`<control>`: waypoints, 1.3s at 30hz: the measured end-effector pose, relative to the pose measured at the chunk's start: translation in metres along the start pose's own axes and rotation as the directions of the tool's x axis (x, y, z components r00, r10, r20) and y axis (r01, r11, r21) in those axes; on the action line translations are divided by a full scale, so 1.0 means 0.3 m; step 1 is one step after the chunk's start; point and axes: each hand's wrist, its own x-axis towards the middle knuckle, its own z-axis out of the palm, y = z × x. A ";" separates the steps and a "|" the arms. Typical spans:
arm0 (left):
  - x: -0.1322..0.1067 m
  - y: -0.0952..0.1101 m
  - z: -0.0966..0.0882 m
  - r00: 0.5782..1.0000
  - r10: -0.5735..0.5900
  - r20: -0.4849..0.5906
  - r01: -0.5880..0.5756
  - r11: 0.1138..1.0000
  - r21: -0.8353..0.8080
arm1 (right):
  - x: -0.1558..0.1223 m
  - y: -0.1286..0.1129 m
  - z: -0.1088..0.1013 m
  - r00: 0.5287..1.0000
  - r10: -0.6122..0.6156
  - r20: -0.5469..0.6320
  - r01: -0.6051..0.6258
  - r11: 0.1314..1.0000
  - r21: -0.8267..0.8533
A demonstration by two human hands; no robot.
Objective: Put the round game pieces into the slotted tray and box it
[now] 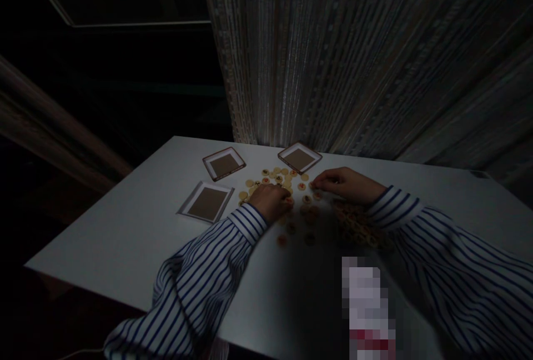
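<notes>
Round, pale wooden xiangqi pieces (301, 186), some marked in red or black, lie loosely scattered on the white table (125, 221). My left hand (270, 202) is among them, its fingers curled and closed on a red-marked piece (288, 200). To the right, my right hand (347, 183) pinches the edge of another piece (313, 185) with thumb and fingertips. Under my right wrist, rows of closely packed discs (358, 224) lie in shadow, partly covered by the sleeve. Dim light hides most of the markings.
Two shallow, brown-edged square trays or lids (227, 179) (300, 171) lie at the table's back. A grey-edged one (187, 213) sits left of my left hand. A string curtain (287, 60) hangs behind the table. A pixelated patch (366, 304) covers the front.
</notes>
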 end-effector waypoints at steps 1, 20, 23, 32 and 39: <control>0.011 0.005 0.004 1.000 -0.003 0.011 0.003 1.000 0.027 | 0.000 0.002 0.006 1.000 -0.003 0.007 0.003 1.000 -0.017; 0.162 0.070 0.037 0.965 -0.126 0.229 0.084 0.979 0.185 | 0.002 0.067 0.020 1.000 -0.018 0.003 0.018 0.999 -0.042; 0.159 0.066 0.032 0.964 -0.117 0.238 0.074 0.981 0.181 | 0.000 0.060 0.023 1.000 0.009 0.008 -0.009 0.999 -0.038; 0.066 -0.037 -0.064 0.972 -0.159 0.173 0.145 0.985 0.088 | 0.000 0.025 0.042 1.000 -0.018 0.009 0.019 0.977 -0.212; -0.036 -0.056 -0.091 0.978 -0.069 0.197 0.050 0.994 0.096 | -0.007 -0.049 0.077 0.994 -0.061 0.094 0.093 0.920 -0.380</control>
